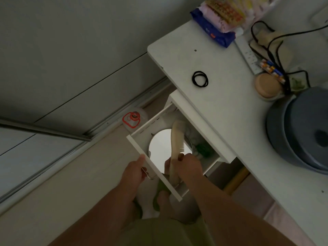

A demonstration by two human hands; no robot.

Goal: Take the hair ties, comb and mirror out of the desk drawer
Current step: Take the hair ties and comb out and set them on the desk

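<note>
Black hair ties point(200, 79) lie in a loop on the white desk top point(221, 103). Below it the white drawer point(140, 150) stands pulled out. A round mirror point(159, 148) lies flat inside it. Across the mirror runs a long cream comb point(174, 144), teeth pointing right. My right hand point(186, 166) is closed around the comb's lower end, over the drawer. My left hand point(134, 169) grips the drawer's front panel at its metal handle, thumb on the top edge.
A green object point(203, 150) sits in the drawer's right part. On the desk are a grey round pot point(300, 132), a beige round case point(267, 86), a power strip point(248, 55) with black cables and snack packs point(218, 23). A plastic jug point(134, 118) stands on the floor.
</note>
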